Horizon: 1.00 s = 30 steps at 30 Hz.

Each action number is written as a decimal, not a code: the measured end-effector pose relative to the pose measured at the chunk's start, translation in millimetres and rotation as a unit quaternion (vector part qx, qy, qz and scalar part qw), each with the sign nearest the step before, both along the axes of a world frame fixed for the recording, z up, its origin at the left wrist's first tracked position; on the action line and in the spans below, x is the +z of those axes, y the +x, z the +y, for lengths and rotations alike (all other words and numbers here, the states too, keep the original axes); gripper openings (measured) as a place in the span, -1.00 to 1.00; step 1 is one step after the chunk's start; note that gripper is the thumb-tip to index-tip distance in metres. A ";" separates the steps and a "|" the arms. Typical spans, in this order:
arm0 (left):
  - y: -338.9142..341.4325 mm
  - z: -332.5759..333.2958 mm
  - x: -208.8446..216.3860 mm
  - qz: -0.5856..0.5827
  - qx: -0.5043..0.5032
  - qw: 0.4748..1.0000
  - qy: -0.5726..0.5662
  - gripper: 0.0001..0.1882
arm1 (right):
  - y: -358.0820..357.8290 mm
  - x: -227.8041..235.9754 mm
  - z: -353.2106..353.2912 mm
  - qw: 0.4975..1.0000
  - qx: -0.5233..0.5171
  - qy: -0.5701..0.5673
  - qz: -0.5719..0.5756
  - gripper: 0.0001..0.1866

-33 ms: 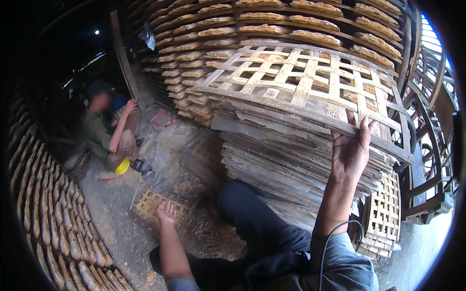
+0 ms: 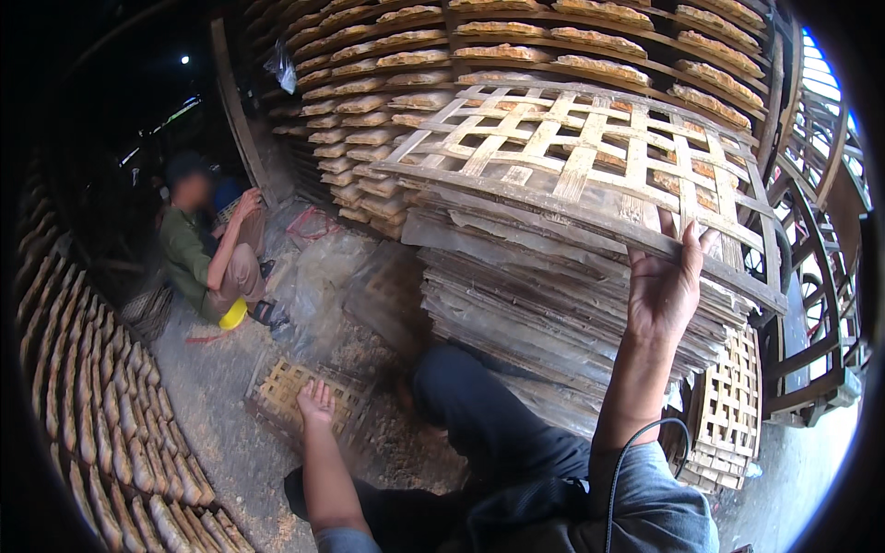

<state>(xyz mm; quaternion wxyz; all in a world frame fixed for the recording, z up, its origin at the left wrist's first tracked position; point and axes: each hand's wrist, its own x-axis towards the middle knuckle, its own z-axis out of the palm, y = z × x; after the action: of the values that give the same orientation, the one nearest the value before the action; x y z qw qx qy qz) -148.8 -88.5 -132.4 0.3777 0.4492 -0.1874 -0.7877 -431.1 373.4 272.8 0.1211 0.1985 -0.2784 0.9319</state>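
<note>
My right hand (image 2: 666, 284) grips the near frame bar of a woven bamboo lattice tray (image 2: 573, 187), its fingers curled over the wood from below. The tray is tilted above a tall stack of thin trays and plastic sheets (image 2: 525, 300), and its full contact with the stack is hard to see. My left hand (image 2: 316, 400) hangs low with palm up and fingers apart, holding nothing. Just beyond it, close to the floor, lies a smaller-looking woven lattice tray (image 2: 278, 385); whether the hand touches it I cannot tell.
Racks of pale slabs (image 2: 590, 69) rise behind the stack, and more slabs (image 2: 120, 415) line the left side. Another person (image 2: 198, 253) sits low at the far left. More lattice trays (image 2: 728, 405) lean beside the stack. Debris and plastic (image 2: 323, 263) cover the floor.
</note>
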 end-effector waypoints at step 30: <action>-36.8 130.2 187.7 0.340 -0.154 0.869 -0.326 0.36 | 145.4 -109.4 -188.2 0.953 0.257 0.155 0.036 0.06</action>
<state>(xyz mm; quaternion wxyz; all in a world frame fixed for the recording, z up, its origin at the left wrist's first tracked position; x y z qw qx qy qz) -185.6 41.7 55.4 0.4170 -0.0297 -0.3601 -0.8340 -285.7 185.2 163.4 -0.1451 0.3130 -0.3544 0.8691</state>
